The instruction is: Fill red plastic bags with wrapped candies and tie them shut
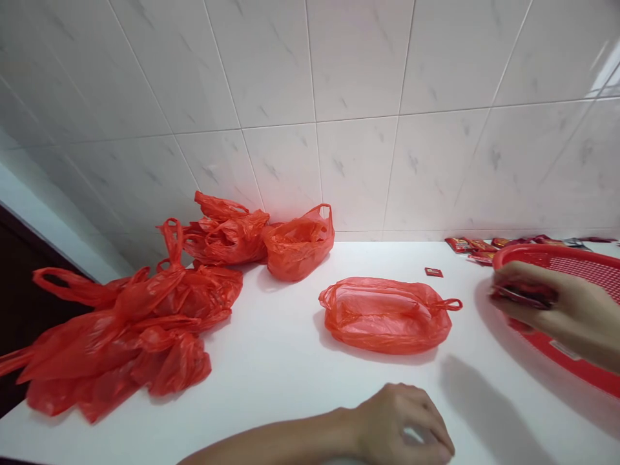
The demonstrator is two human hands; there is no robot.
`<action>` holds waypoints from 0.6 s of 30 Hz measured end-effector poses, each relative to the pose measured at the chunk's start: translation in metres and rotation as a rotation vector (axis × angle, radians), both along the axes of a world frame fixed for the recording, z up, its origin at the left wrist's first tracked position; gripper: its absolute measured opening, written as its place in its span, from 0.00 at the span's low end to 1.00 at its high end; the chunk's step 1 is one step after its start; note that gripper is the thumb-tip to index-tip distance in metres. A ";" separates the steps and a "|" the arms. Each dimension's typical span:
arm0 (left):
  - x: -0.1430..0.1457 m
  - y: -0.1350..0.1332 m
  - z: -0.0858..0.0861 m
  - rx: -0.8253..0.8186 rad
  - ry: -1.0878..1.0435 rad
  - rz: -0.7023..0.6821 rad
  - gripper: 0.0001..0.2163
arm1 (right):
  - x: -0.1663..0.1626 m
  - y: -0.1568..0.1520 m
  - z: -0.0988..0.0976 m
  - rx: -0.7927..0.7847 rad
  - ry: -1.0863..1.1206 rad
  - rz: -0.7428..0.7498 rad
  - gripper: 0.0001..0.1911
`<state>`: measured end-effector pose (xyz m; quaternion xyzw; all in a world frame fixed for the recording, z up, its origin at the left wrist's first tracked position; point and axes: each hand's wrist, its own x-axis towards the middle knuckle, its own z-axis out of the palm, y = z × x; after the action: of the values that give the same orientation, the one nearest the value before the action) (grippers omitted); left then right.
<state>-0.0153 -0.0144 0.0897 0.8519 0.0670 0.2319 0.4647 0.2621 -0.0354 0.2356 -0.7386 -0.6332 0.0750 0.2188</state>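
Observation:
My right hand (547, 309) hovers at the near rim of a red mesh basket (581, 268), fingers pinched on a small red sachet (526, 297). My left hand (404, 423) rests on the white counter (271, 361) at the bottom, fingers curled with nothing visible in them. Between the two hands lies a filled red plastic bag (385, 314) with its handles loose. One small red sachet (433, 272) lies alone on the counter behind that bag.
A heap of empty red plastic bags (130, 329) covers the counter's left side. Two more red bags (298, 244) stand against the tiled wall. Several red sachets (477, 247) lie along the wall behind the basket. The counter ends at the left edge.

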 end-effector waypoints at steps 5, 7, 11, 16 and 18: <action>-0.011 0.026 0.055 -0.216 -0.118 0.357 0.07 | -0.077 0.044 0.008 -0.050 0.743 0.353 0.18; -0.020 0.042 0.074 -0.178 -0.146 0.431 0.07 | -0.094 0.066 -0.002 -0.138 0.776 0.415 0.16; -0.038 0.072 0.093 -0.146 -0.164 0.578 0.07 | -0.109 0.094 -0.023 -0.142 0.609 0.428 0.09; -0.051 0.102 0.090 -0.226 -0.068 0.655 0.10 | -0.120 0.104 -0.035 -0.200 0.478 0.414 0.15; -0.052 0.108 0.087 -0.201 0.020 0.637 0.12 | -0.123 0.106 -0.039 -0.168 0.389 0.409 0.18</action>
<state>-0.0675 0.0939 0.1770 0.7403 0.3570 0.3494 0.4499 0.1387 0.0703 0.1964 -0.5830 -0.7065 0.3100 0.2547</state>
